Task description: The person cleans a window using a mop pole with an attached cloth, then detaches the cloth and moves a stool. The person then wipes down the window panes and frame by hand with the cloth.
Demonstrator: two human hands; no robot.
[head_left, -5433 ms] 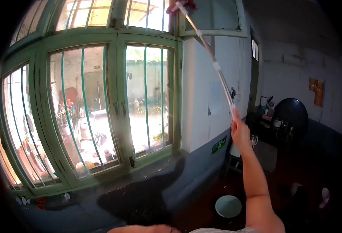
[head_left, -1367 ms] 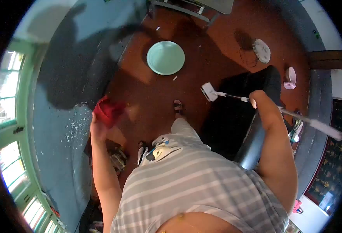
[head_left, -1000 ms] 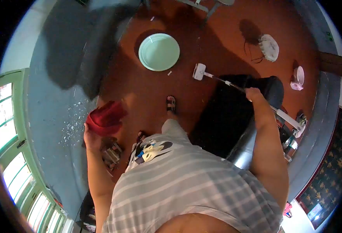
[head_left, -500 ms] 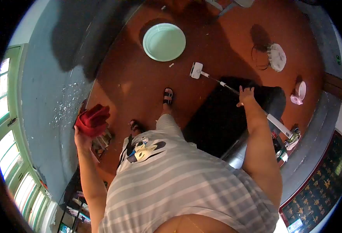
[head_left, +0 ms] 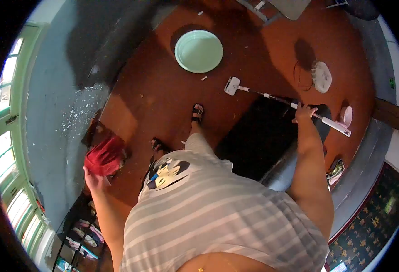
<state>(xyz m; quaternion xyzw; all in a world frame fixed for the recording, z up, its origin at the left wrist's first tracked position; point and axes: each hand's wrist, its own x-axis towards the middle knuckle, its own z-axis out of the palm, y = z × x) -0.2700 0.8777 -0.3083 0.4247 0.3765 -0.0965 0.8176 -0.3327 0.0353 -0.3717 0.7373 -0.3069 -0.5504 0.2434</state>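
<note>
A crumpled red cloth [head_left: 104,156] hangs from my left hand [head_left: 95,179] at the lower left, near the wall; the hand partly hides behind it. On the other side, my right hand [head_left: 304,112] is closed around the shaft of a white flat mop [head_left: 337,127]. Its rectangular mop head [head_left: 232,85] rests on the red-brown floor, and the shaft slants across a black covered seat or bench [head_left: 258,136] to a white grip end beyond my hand.
A pale green basin [head_left: 199,51] sits on the floor ahead. To the right stand a stool with a white cover [head_left: 322,77] and a pink bucket [head_left: 346,116]. A shelf with items [head_left: 83,240] is at lower left, and a folding chair [head_left: 290,7] at the top.
My right hand, open over the mop shaft before, has closed on it. The grip end has swung up and to the right. The red cloth is slightly lower with my left hand.
</note>
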